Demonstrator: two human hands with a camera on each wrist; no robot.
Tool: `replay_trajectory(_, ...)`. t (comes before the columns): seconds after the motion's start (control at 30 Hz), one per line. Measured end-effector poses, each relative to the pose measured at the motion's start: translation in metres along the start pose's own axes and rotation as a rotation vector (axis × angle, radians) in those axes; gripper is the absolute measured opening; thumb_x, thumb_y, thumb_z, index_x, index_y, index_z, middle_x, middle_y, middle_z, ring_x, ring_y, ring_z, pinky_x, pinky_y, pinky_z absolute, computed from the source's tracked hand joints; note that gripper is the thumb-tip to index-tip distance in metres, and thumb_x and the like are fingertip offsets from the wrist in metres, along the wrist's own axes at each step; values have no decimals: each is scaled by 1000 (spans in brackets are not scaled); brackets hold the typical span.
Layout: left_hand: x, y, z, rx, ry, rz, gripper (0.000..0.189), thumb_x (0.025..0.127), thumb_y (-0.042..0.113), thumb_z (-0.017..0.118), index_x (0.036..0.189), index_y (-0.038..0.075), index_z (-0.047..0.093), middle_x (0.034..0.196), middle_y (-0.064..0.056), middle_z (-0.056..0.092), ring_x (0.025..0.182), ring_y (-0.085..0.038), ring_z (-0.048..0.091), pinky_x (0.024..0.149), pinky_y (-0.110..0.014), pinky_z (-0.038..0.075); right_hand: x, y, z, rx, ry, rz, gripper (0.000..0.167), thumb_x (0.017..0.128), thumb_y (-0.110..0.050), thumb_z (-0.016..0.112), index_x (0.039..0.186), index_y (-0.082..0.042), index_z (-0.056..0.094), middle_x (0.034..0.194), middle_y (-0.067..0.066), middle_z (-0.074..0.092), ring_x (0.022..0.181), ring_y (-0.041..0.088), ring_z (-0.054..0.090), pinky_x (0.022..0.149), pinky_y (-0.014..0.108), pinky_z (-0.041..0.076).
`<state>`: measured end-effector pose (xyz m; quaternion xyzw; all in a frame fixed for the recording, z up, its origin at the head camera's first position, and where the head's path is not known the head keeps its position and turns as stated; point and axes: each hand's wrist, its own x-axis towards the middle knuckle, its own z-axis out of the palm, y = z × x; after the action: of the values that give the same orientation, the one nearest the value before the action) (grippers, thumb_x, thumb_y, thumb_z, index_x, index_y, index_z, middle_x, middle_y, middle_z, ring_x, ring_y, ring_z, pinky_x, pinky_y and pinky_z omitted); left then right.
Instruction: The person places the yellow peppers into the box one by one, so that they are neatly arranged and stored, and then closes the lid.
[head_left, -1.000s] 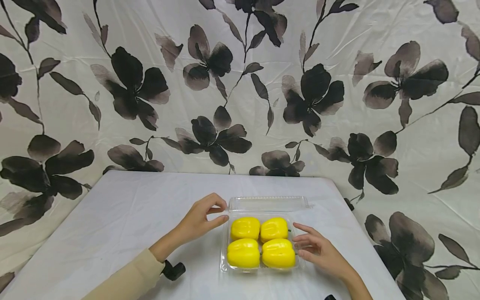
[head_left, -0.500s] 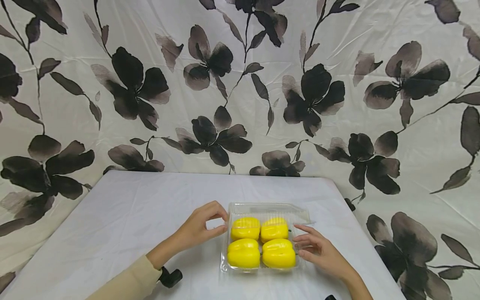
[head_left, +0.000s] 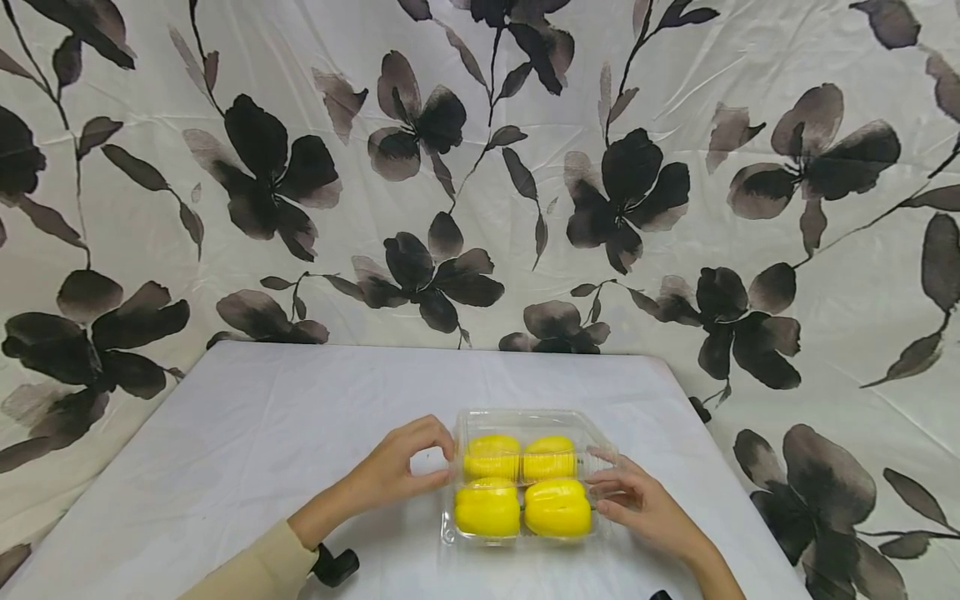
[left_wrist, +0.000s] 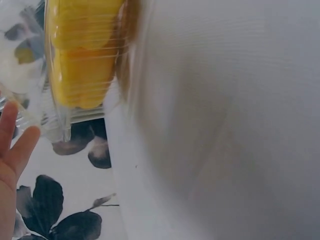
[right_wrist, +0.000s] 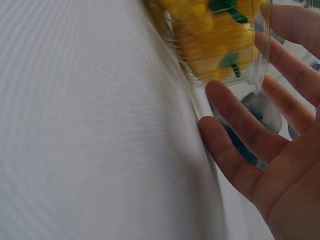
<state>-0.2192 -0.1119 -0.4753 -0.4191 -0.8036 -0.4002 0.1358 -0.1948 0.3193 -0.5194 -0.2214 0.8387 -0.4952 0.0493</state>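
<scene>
A clear plastic clamshell container (head_left: 447,532) sits on the table with several yellow bell peppers (head_left: 558,510) inside. Its hinged lid (head_left: 536,422) is tilted forward, covering the back peppers in the head view. At the left edge of the lid, my left hand (head_left: 405,462) pinches the plastic with thumb and fingers. My right hand (head_left: 637,500) rests against the right wall, fingers mostly straight and spread. Seen from the right wrist, its thumb and some fingers touch the container's rim (right_wrist: 264,55), and green stems (right_wrist: 231,61) show through the wall.
A white cloth covers the table (head_left: 315,392). Behind it hangs a white curtain (head_left: 525,233) with dark flower prints. A black wrist camera mount (head_left: 335,567) is by the left sleeve (head_left: 262,562).
The lid has swung from lying back behind the container forward over the rear peppers. My left hand moved toward the front with it; the right hand stayed at the container's side.
</scene>
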Motion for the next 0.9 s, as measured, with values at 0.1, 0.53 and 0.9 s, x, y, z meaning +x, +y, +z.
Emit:
replay_trajectory(0.1, -4, 0, 1, 1, -16, -7, 29, 89, 11, 86, 103, 26, 65, 109, 12, 64, 103, -9, 64, 91, -34, 60, 0, 1, 1, 15, -5, -32, 31, 100, -17, 76, 130, -14, 73, 162, 15, 45, 116, 13, 70, 98, 26, 58)
replay_trajectory(0.53, -18, -3, 2, -13, -113, -53, 33, 88, 14, 87, 105, 30, 64, 115, 15, 61, 110, -8, 61, 96, -35, 58, 0, 1, 4, -62, 43, -28, 25, 96, -27, 80, 121, -26, 76, 164, 2, 47, 131, 7, 59, 103, 24, 52)
replay_trajectory(0.9, -22, -1, 6, -18, -161, -115, 35, 89, 9, 81, 104, 36, 64, 117, 18, 60, 118, -10, 58, 102, -37, 54, -1, -9, 2, -79, 99, -58, 29, 94, -22, 83, 122, -19, 77, 161, 9, 48, 116, 9, 64, 94, 29, 59)
